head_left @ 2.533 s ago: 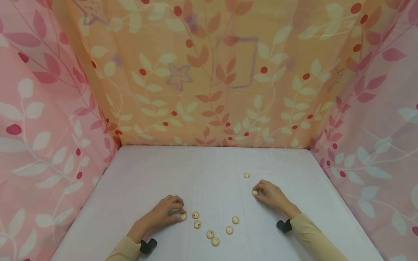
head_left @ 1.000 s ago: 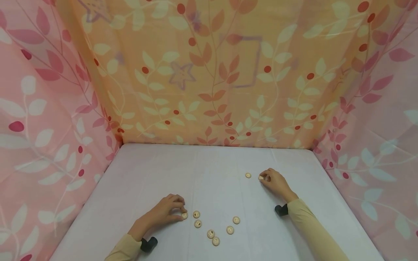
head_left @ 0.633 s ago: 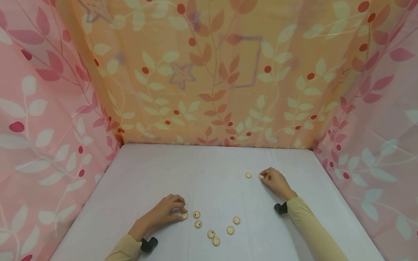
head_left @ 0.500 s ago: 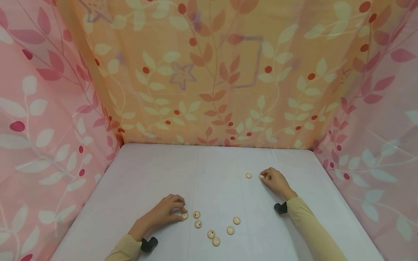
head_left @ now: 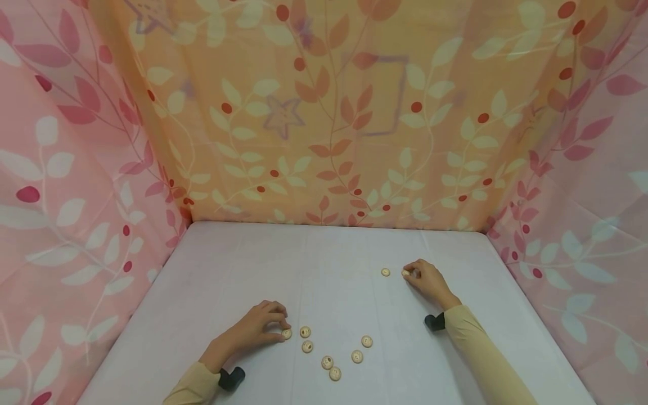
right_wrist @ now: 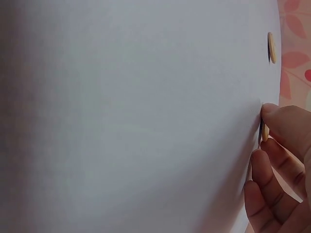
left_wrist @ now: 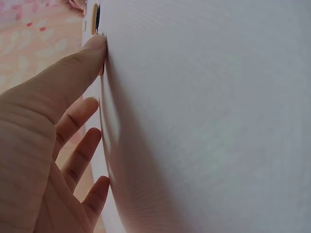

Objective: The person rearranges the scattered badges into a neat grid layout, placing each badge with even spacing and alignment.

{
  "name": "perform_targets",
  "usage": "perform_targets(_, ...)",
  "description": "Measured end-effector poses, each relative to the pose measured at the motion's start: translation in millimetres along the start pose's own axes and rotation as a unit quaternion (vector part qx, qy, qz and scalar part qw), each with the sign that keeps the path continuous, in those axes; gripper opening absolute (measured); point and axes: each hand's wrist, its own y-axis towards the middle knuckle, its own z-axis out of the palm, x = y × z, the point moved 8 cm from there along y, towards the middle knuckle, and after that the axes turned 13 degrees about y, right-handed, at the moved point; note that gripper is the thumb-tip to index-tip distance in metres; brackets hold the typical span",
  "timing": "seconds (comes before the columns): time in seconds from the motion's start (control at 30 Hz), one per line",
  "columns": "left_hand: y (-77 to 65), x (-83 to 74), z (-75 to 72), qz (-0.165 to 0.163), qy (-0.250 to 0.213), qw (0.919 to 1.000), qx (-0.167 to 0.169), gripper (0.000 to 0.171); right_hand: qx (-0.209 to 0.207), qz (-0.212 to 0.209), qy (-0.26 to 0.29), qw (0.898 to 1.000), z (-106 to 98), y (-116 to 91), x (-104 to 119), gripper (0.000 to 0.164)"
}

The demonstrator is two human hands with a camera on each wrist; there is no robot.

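Note:
My left hand pinches a small round wooden disc against the white table, thumb on its near side. In the left wrist view the left thumb mostly hides this disc, and another disc stands just beyond. Farther back on the right, my right hand holds a second wooden disc between thumb and fingers, at the table surface. A loose disc lies just left of it. The right wrist view has the held disc edge-on under the thumb, its loose neighbour apart from it.
Several more marked discs lie between the hands, among them a disc beside the left fingers, a disc nearest me and a disc farther right. Patterned cloth walls in the white tabletop at the back and both sides.
My right hand has carried its disc away from me and slightly right, to beside the loose far disc, and has stayed nearly still since. The left hand keeps its place on its disc.

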Motion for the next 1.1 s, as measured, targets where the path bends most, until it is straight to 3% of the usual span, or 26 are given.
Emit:
perform_targets(0.5,-1.1,0.2,-1.2,-0.003,-0.009,1.0,-0.003,0.015,-0.021,-0.032,-0.012,0.999,-3.3,-7.0,10.4,0.022)
perform_targets(1.1,-0.4,-1.1,-0.5,-0.003,-0.015,0.9998,0.008,0.013,-0.009,-0.078,-0.005,0.997,9.9,-24.1,25.2,0.021)
